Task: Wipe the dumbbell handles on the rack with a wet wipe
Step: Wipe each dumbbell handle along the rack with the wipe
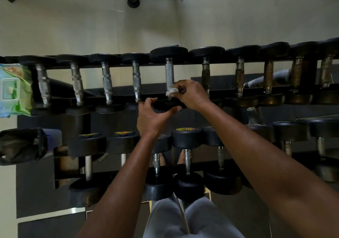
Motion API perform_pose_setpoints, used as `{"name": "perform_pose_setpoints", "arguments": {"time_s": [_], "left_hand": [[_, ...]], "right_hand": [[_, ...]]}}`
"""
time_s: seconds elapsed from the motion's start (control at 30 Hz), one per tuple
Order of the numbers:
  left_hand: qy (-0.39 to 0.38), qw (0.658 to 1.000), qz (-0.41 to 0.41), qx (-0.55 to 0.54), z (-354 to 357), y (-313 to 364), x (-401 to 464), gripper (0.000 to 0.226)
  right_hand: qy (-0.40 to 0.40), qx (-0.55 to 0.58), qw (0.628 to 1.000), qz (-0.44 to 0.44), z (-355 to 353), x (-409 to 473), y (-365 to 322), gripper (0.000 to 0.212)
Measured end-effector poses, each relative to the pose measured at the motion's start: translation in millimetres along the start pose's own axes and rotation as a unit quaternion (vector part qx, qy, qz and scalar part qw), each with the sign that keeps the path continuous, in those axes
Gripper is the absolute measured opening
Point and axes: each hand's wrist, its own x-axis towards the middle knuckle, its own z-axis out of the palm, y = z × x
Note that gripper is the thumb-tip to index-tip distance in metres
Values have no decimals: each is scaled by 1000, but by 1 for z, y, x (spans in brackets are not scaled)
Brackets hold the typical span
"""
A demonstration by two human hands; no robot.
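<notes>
A row of black dumbbells lies across the top tier of the rack [121,65]. The middle dumbbell has a knurled silver handle [169,73]. My right hand [190,94] presses a crumpled white wet wipe [171,91] against the near end of that handle. My left hand [152,117] cups the dumbbell's near black head [167,104], thumb under it and fingers over its left side. The handles to the left are shiny; those to the right look brownish and dull.
A green and blue pack of wet wipes [15,90] sits at the rack's left end, with a dark bag [20,146] below it. A lower tier holds more dumbbells [187,162]. My grey trouser legs [183,219] stand close to the rack.
</notes>
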Motion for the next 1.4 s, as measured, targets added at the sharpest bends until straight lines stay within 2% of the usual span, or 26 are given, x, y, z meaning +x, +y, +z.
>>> {"name": "perform_pose_setpoints", "arguments": {"time_s": [0.17,0.3,0.53,0.67,0.87,1.07,1.13,1.2,1.23,1.3,1.33,1.4], "left_hand": [[4,1000,-4,1,1,0,-1,86],[8,1000,-8,-2,2,0,0,85],[18,1000,-9,0,2,0,0,86],[18,1000,-3,-3,3,-2,1,84],[14,1000,-1,-11,2,-3,0,86],[17,1000,0,-10,3,-2,-1,89],[18,1000,0,-9,4,-4,-1,91],[20,1000,-2,-9,4,-5,0,91],[19,1000,-1,-10,4,-5,1,90],[18,1000,1,-16,4,-6,1,88],[18,1000,2,-17,4,-7,1,88],[20,1000,2,-15,4,-6,0,87]], "right_hand": [[6,-64,998,-6,0,7,-8,29],[78,-76,994,-34,7,6,-5,23],[195,19,979,-53,17,28,-12,24],[252,84,963,-34,13,54,-25,17],[293,85,952,-34,20,64,-27,21],[264,50,962,-37,27,56,-23,26],[254,65,965,-5,22,55,-24,26],[224,146,961,68,17,58,-27,19],[202,214,948,121,14,62,-30,16],[148,358,892,233,6,71,-35,15],[119,405,866,268,2,74,-35,17],[74,435,847,296,-5,80,-33,22]]}}
